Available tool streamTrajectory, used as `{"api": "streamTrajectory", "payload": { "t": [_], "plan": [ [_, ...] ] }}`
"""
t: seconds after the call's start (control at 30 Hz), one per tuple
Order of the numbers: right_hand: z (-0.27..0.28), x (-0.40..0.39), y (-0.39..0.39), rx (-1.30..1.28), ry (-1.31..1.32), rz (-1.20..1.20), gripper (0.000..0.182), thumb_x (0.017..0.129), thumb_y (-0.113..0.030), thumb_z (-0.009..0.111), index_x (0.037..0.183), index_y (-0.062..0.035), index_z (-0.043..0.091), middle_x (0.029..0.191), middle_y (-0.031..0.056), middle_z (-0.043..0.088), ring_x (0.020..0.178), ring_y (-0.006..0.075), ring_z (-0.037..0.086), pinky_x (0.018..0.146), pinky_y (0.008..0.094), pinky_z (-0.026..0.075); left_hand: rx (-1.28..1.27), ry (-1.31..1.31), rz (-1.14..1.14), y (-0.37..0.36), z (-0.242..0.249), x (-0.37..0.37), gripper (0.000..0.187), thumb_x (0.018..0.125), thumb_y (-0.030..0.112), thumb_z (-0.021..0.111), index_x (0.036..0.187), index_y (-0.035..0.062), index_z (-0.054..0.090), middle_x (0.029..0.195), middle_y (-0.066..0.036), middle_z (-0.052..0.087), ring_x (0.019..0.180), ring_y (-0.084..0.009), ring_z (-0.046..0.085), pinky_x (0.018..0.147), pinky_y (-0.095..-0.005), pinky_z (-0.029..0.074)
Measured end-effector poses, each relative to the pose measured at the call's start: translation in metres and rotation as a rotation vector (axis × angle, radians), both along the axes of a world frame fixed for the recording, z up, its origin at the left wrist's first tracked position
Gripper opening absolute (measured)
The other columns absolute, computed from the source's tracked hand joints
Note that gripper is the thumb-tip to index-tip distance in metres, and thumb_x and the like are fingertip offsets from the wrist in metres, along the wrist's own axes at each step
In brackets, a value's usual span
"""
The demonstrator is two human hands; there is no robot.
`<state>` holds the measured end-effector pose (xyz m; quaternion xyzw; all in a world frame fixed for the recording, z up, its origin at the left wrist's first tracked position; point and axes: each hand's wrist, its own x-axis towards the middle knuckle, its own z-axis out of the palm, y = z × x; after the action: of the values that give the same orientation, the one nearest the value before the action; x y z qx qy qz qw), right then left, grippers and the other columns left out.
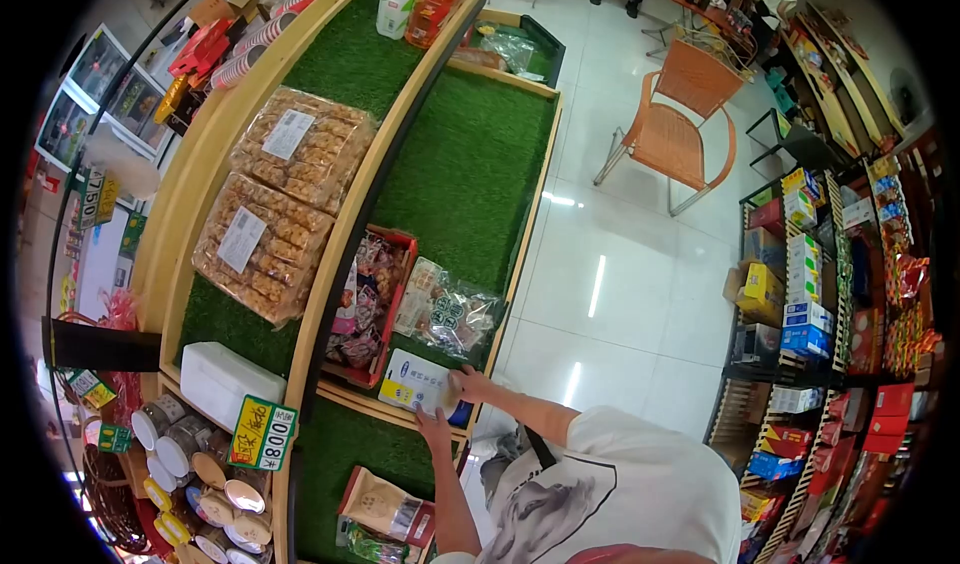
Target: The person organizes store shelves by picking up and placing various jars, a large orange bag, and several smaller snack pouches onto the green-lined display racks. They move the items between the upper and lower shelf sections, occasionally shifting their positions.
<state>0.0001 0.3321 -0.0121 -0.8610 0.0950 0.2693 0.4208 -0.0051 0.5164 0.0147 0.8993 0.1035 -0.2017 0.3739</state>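
A flat white packet [416,382] with blue and yellow print lies over the green turf of the lower shelf, beside the red box [398,316] of small wrapped sweets. My right hand [466,388] grips its right end. At the bottom edge, my left hand [435,430] holds the same packet between thumb and fingers. Just above it are clear plastic bags [450,314] of snacks with printed labels. Below my left hand, a brown-and-red pouch [390,506] rests on the turf.
Two large clear packs of brown snacks [265,247] sit on the upper shelf, with a white foam tray [230,379] and a price sign [262,432] below. Bottles [432,6] stand at the far end. An orange chair [675,124] and stocked racks [800,294] are to the right.
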Motion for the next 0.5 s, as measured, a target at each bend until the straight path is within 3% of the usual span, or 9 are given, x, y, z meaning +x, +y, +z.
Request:
{"api": "streamTrajectory", "payload": {
  "t": [0.13,0.23,0.33,0.43,0.5],
  "plan": [
    [-0.032,0.003,-0.004,0.072,0.013,-0.046,0.079,0.078,-0.038,0.067,0.147,-0.0136,0.038,0.141,0.03,0.042,0.118,0.0482,0.052,0.101,0.0488,0.044,-0.094,0.136,0.033,-0.007,-0.028,0.003,0.074,0.093,0.029,0.057,0.148,-0.0076,0.023,0.143,-0.03,0.033,0.126,-0.0464,0.042,0.102,-0.0489,0.041],
    [-0.034,0.01,-0.007,0.201,0.039,-0.02,0.08,0.076,-0.037,0.068,0.147,-0.0124,0.039,0.141,0.0292,0.042,0.119,0.0453,0.053,0.101,0.0465,0.045,-0.182,0.109,0.133,-0.01,-0.026,0.0,0.076,0.093,0.026,0.057,0.15,-0.0073,0.019,0.145,-0.031,0.032,0.128,-0.0432,0.043,0.101,-0.0447,0.042],
    [-0.019,0.012,-0.01,0.185,0.084,-0.06,0.084,0.075,-0.039,0.068,0.147,-0.0107,0.037,0.138,0.0283,0.046,0.119,0.0433,0.053,0.101,0.0455,0.045,-0.268,-0.027,0.253,-0.009,-0.051,-0.005,0.075,0.09,0.026,0.061,0.147,-0.0087,0.025,0.143,-0.029,0.036,0.126,-0.041,0.045,0.103,-0.0445,0.04],
    [-0.023,0.018,-0.007,0.062,0.067,-0.149,0.081,0.073,-0.044,0.069,0.14,-0.0049,0.047,0.128,0.0277,0.056,0.113,0.0417,0.058,0.097,0.0457,0.048,-0.359,0.056,0.392,-0.006,-0.072,0.0,0.079,0.089,0.026,0.063,0.147,-0.0089,0.024,0.145,-0.028,0.035,0.128,-0.038,0.044,0.105,-0.0426,0.038],
    [-0.04,0.026,-0.007,0.108,0.053,-0.077,0.077,0.072,-0.048,0.07,0.131,-0.001,0.054,0.12,0.0274,0.061,0.109,0.0404,0.061,0.093,0.0452,0.05,-0.406,0.097,0.432,-0.007,-0.062,0.006,0.081,0.088,0.028,0.063,0.148,-0.0088,0.023,0.146,-0.028,0.035,0.129,-0.0359,0.043,0.106,-0.0411,0.037]
  ]
}}
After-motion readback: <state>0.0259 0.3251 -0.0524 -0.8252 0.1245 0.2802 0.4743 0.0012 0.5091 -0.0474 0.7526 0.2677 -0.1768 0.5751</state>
